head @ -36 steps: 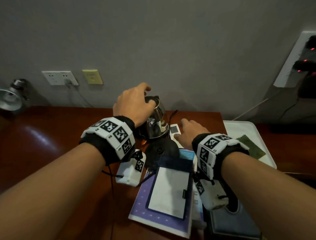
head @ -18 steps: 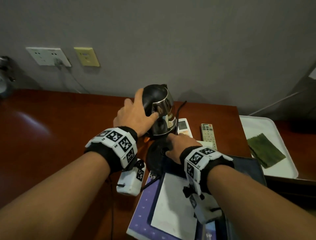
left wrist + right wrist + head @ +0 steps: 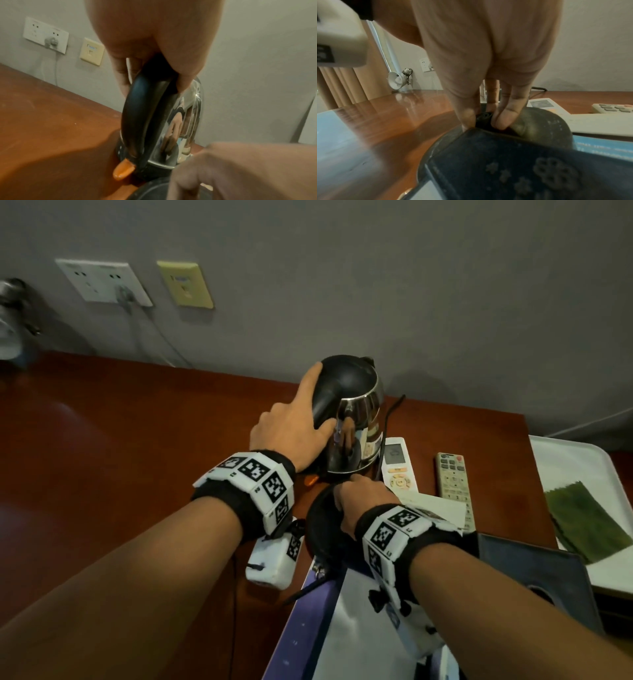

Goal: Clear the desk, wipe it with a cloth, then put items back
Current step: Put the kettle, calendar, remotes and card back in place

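While the kettle (image 3: 356, 412) is at the centre of the head view, just above its round black base (image 3: 320, 529), the left hand (image 3: 291, 433) curls fingers and thumb round its handle (image 3: 137, 108). The right hand (image 3: 363, 501) pinches the base's central stud (image 3: 483, 117) between thumb and fingertips. Two remotes (image 3: 397, 463) lie on the desk (image 3: 137, 440) right of them, and a green cloth (image 3: 582, 522) lies at the right edge.

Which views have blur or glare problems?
Head view: dim but sharp, soft glare patch on the desk at left. Left wrist view: kettle steel mirrors the scene; right hand at lower right is smeared, out of focus. Right wrist view: bright reflections streak the desk; kettle base under the grip reads clear, nearest foreground soft.
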`<move>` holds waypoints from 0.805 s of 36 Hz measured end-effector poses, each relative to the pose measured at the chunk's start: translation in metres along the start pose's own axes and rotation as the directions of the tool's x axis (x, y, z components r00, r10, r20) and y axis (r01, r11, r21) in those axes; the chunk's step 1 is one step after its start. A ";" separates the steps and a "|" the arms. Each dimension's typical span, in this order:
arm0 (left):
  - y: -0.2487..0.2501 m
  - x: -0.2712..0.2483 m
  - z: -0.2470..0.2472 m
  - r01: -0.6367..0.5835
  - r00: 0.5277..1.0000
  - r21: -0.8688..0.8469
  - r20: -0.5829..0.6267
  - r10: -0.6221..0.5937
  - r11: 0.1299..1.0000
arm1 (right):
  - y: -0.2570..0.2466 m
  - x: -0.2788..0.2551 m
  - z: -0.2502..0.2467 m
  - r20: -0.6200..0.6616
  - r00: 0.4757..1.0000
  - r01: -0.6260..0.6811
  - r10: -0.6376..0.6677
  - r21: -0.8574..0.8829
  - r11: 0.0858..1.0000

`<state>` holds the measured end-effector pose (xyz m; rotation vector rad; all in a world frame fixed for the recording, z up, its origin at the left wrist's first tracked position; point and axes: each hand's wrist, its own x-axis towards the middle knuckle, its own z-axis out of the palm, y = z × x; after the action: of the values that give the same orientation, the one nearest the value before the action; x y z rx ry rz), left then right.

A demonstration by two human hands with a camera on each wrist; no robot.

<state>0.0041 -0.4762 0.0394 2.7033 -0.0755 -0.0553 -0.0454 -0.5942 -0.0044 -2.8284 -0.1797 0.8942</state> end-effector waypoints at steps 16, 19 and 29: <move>-0.015 0.019 -0.042 -0.049 0.953 -0.178 -0.304 -0.008 0.983 | -0.008 0.009 -0.027 -0.272 0.955 0.125 -0.118 0.010 0.992; -0.029 0.021 -0.066 -0.038 0.938 -0.166 -0.347 -0.023 0.985 | -0.017 0.015 -0.036 -0.337 0.936 0.118 -0.106 0.015 0.993; -0.111 0.010 -0.107 0.002 0.916 -0.181 -0.393 -0.074 0.983 | -0.065 0.029 -0.036 -0.394 0.916 0.001 0.081 0.204 0.979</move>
<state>0.0249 -0.3316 0.0892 2.4820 0.1018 0.4569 -0.0047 -0.5301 0.0212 -2.7556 0.0230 0.2984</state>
